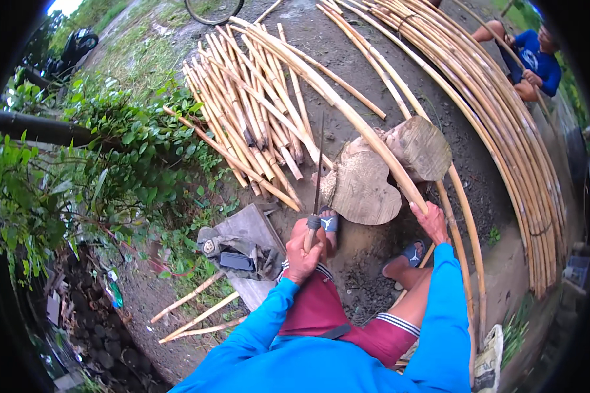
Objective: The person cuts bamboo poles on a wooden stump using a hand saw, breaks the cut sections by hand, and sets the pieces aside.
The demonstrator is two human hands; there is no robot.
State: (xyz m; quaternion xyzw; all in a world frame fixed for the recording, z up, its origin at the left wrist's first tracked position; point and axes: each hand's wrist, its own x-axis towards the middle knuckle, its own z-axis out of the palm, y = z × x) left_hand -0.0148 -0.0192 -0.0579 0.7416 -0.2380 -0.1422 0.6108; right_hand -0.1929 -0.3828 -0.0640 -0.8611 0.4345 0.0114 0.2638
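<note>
My left hand (303, 262) is closed around the wooden handle of a machete (318, 177), held in front of my left knee. Its long, narrow dark blade points away from me. My right hand (432, 223) grips the near end of a long bamboo pole (354, 116). That pole slants far and to the left, passing across a heart-shaped log block (364, 190) and a second cut stump (423, 147) beside it. Both blocks stand just beyond my feet, their sawn tops facing up.
Cut bamboo pieces (242, 98) lie heaped at the far left. A large bundle of long poles (491, 118) runs along the right, with a person in blue (537, 62) behind it holding a pole. A wooden bench (242, 223) carries a cap (210, 245) and a dark phone (236, 261).
</note>
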